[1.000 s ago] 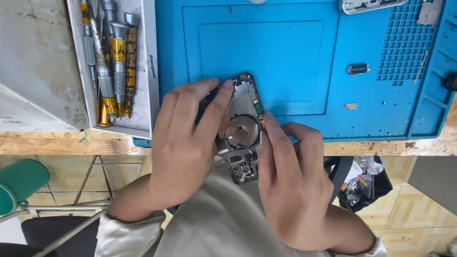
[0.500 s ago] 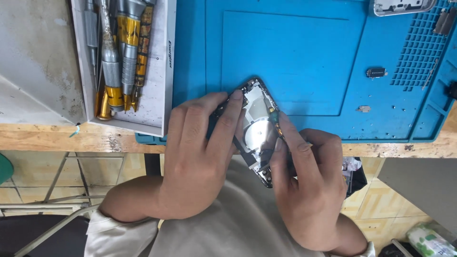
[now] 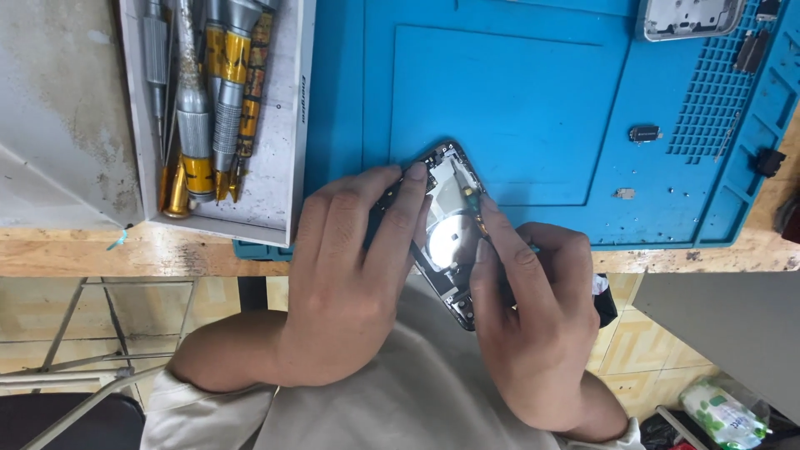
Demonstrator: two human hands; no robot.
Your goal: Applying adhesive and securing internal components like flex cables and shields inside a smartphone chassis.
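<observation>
A: Opened phone (image 3: 450,229) held tilted over the near edge of the blue work mat (image 3: 500,92), back cover already off, round silver coil and boards laid bare.

B: Left hand (image 3: 350,275) clasped along the phone's left side, fingertips curled over its upper edge. Right hand (image 3: 533,308) closed on the right side, index finger pressed by a small green-tipped part near the top.

A: Judged partway through: opened, yet inner parts mostly seated. Hard to tell whether any tool sat in the right hand.

B: Screwdrivers (image 3: 208,100) left untouched in the white tray (image 3: 283,192), well to the left. Loose small parts (image 3: 644,133) scattered on the mat; another grey housing (image 3: 687,17) at its far edge.
</observation>
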